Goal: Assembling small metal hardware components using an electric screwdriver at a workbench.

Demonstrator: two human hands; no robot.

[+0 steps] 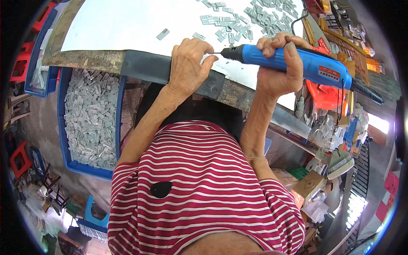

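My right hand point(278, 76) is wrapped round a blue electric screwdriver point(316, 66), held nearly level above the white tabletop point(114, 25). Its black nose and thin bit point left, toward my left hand point(189, 63). The fingers of that hand are curled, with thumb and forefinger closed about the tip of the bit. Whatever sits between them is hidden. Beyond my hands lie many small flat grey pieces point(272, 17), each with a dark spot or slot. One lone grey piece point(162, 34) rests left of the others.
Below the table's left side stands a blue bin point(63, 127) full of similar grey pieces. A dark strip point(144, 66) runs along the table's near edge. Red stools point(20, 161) stand at left. Boxes, plastic bags and an orange-red bag point(321, 95) crowd the right.
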